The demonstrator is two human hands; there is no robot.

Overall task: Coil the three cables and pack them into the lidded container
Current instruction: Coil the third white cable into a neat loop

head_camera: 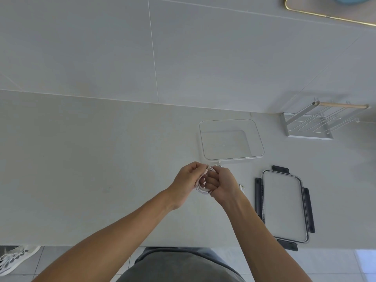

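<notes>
A white cable [203, 189], wound into a small coil, hangs between my two hands above the counter. My left hand [188, 180] pinches the coil's left side and my right hand [221, 183] is wrapped around its right side. A plug end [217, 165] sticks up above my right hand. Just behind my hands stands the clear rectangular container [232, 121], open, with nothing inside it. Its lid [284, 204], clear with dark clips, lies flat to the right. Another connector [241, 187] shows on the counter beside my right wrist.
A white wire rack with a wooden bar [317, 121] stands at the back right against the tiled wall. The pale counter [91, 169] ends near my body. A gold-rimmed object [325, 15] hangs at the top right. A shoe [14, 259] lies on the floor.
</notes>
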